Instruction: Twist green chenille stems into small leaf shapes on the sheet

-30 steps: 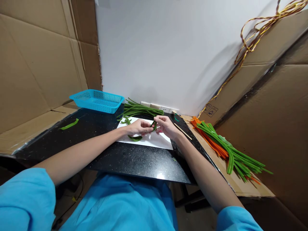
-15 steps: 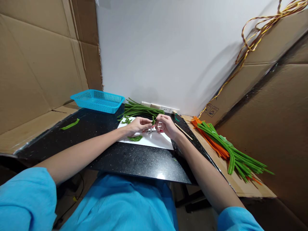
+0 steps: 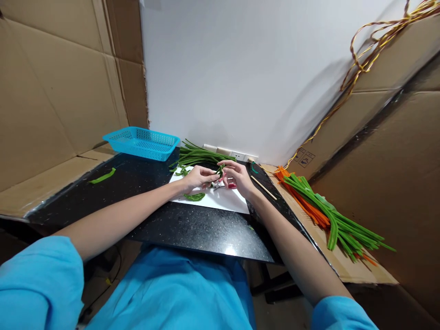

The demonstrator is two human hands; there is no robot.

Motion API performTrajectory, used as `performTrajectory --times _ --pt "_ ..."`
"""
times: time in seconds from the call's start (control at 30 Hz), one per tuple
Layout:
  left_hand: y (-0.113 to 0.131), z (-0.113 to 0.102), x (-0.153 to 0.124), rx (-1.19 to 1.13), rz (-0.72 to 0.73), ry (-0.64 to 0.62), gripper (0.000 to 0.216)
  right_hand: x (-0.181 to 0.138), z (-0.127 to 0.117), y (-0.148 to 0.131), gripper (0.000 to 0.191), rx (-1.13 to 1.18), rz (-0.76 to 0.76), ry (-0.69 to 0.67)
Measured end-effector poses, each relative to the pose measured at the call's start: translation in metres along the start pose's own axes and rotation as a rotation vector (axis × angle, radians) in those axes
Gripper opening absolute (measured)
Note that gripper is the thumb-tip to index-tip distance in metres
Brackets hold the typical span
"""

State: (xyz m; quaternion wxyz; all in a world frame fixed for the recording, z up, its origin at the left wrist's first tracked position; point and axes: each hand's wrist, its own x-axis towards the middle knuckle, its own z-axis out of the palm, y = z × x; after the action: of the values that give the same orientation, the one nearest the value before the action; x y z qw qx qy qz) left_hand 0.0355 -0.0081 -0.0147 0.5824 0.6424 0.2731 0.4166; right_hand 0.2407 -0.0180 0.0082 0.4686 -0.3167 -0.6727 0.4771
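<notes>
My left hand point(image 3: 198, 177) and my right hand point(image 3: 239, 178) meet over a white sheet point(image 3: 220, 200) on the black counter point(image 3: 178, 224). Both pinch a small bent green pipe cleaner piece point(image 3: 220, 169) between their fingertips. Under the hands lies a small tool with red handles point(image 3: 229, 185). A curled green piece point(image 3: 194, 197) rests on the sheet below my left hand. A bundle of long green pipe cleaners point(image 3: 199, 156) lies just behind the sheet.
A blue mesh basket point(image 3: 141, 143) stands at the back left. One green piece point(image 3: 101, 177) lies on the left of the counter. Green and orange pipe cleaners point(image 3: 326, 213) lie on cardboard to the right, beside a thin wooden stick point(image 3: 263, 187). Cardboard walls stand on both sides.
Both hands have risen slightly and moved back with the green piece. The red-handled tool under them has come into view.
</notes>
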Motion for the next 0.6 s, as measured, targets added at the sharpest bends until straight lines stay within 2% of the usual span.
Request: performTrajectory --times 0.2,0.33,0.47,0.53,0.6 --pt "0.0004 -0.0006 -0.0004 -0.101 -0.068 -0.077 0.055 -0.001 -0.0018 -0.0013 0.034 0.005 -0.005 -0.029" --pt "-0.0023 0.0004 0.0008 -0.154 -0.086 -0.053 0.057 0.0 0.0005 0.0006 0.041 -0.004 -0.01 0.033" --pt "-0.0027 0.0018 0.0014 -0.214 -0.056 -0.011 0.051 -0.0009 0.0044 -0.0026 0.036 -0.049 -0.103 0.142" --pt "-0.0018 0.0023 0.0014 -0.242 -0.054 -0.001 0.049 -0.002 0.0056 -0.0058 0.035 -0.056 -0.14 0.135" --pt "-0.0009 0.0024 0.0015 -0.258 -0.069 -0.006 0.05 -0.0028 0.0058 -0.0078 0.046 -0.045 -0.147 0.11"
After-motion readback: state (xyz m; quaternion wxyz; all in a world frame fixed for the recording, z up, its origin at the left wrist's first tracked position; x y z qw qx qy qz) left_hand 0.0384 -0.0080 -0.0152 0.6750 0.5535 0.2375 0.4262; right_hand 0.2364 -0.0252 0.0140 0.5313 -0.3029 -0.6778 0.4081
